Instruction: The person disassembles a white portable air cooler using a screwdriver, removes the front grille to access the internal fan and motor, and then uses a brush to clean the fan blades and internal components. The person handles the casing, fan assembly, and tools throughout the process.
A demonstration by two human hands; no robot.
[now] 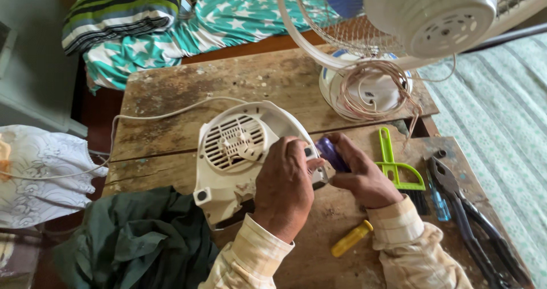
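Note:
A white plastic fan motor housing (233, 152) with a slotted vent lies on the worn wooden table (228, 84). My left hand (285, 189) grips its right edge and holds it steady. My right hand (364, 178) is closed around a purple-handled screwdriver (332, 153), whose tip points into the housing near my left fingers. A white power cord (165, 115) runs from the housing off to the left.
A table fan (433, 15) with a wire grille, white base (364, 89) and a loose coil of wire stands at the back. Right of my hands lie a green brush (396, 166), black pliers (467, 209), a blue screwdriver (439, 201) and a yellow handle (351, 239). Dark green cloth (137, 238) sits front left.

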